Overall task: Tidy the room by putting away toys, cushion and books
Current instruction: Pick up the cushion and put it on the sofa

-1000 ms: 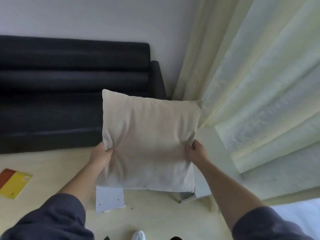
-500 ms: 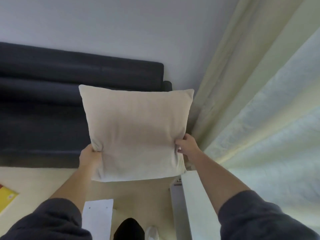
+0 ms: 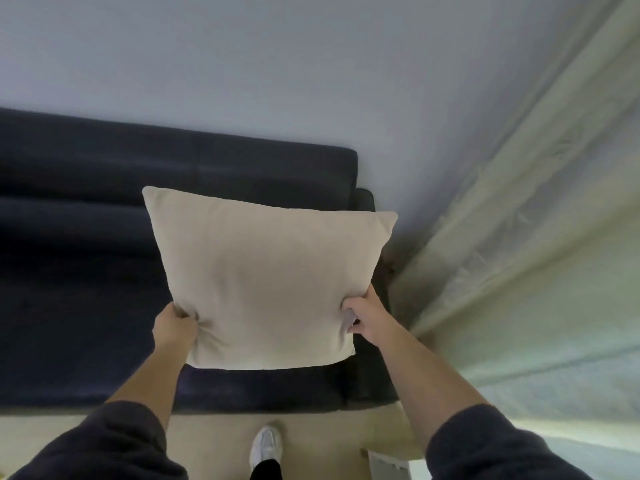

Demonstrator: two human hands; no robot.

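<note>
A square beige cushion (image 3: 263, 275) is held up in front of me, over the right end of a dark navy sofa (image 3: 79, 258). My left hand (image 3: 175, 329) grips its lower left edge, bunching the fabric. My right hand (image 3: 365, 315) grips its lower right edge, thumb pressed into the cloth. The cushion hides part of the sofa's seat and backrest. No toys or books are in view.
The sofa stands against a pale wall (image 3: 277, 81). Cream curtains (image 3: 526, 244) hang along the right side, close to the sofa's armrest (image 3: 365, 202). My white shoe (image 3: 266, 448) is on the light wooden floor (image 3: 214, 441) just before the sofa's front edge.
I have stepped closer to the sofa, carrying the cushion forward until it is over the seat. The yellow book and white paper on the floor have dropped out of view.
</note>
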